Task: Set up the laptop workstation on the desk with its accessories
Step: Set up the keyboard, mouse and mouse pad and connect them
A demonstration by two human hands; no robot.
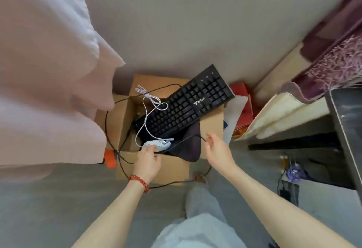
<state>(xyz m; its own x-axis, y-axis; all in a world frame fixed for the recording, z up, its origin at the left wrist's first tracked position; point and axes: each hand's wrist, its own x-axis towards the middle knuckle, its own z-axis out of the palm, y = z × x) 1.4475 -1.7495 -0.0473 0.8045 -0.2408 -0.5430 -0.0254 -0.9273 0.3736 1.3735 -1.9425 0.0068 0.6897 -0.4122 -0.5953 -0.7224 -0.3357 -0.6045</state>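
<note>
Left hand (148, 158) reaches white mouse (156, 144), grip unclear; right hand (216, 148) loosely spread, holding nothing. Best: free braided cable (146, 108) from keyboard (188, 104) first — lift mouse clear of box (172, 166).

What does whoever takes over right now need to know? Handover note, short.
Left hand: reaching into the cardboard box, fingertips at the white mouse; grip unclear.
Right hand: open, hovering over the box's right side, holding nothing.
Black keyboard lies tilted across the box top, mouse pad draped over the near edge, cables tangled.
Done: nothing unpacked.
Left: move everything onto the desk.
</note>
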